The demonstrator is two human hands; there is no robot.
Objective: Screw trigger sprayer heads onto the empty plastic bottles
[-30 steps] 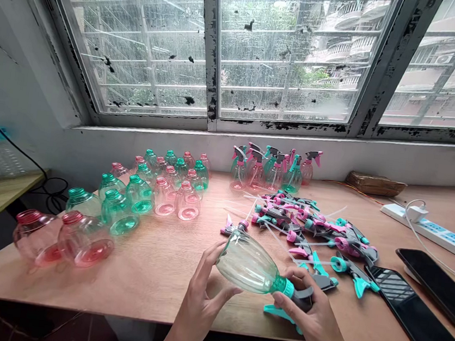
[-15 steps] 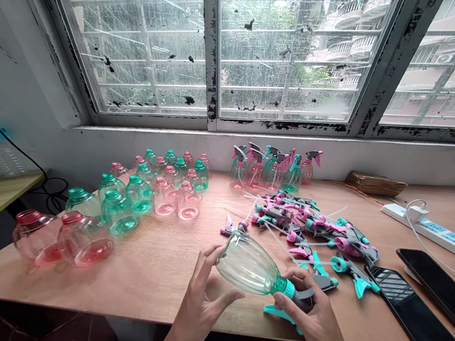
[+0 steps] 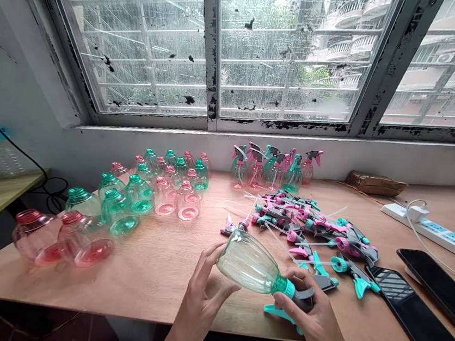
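Note:
A clear green spray bottle [image 3: 248,261] lies tilted in the air between my hands, its base up to the left and its neck down to the right. My left hand [image 3: 202,296] is closed around the base end, fingers behind and thumb at the lower side. At the other end, my right hand [image 3: 318,312] grips the grey trigger spray head [image 3: 302,298] and its turquoise collar [image 3: 288,288], which sits on the bottle's neck. A turquoise trigger [image 3: 279,311] shows below the neck. My right fingers partly hide the spray head.
Several open pink and green bottles [image 3: 138,193] stand at the left. Finished spray bottles [image 3: 256,168] line the wall. Loose spray heads [image 3: 307,223] with tubes lie beyond my right hand. Phones [image 3: 412,312] and a power strip [image 3: 438,230] lie at the right.
My left thumb has shifted slightly up against the bottle, and the bottle has turned a little. My right hand keeps its place on the spray head.

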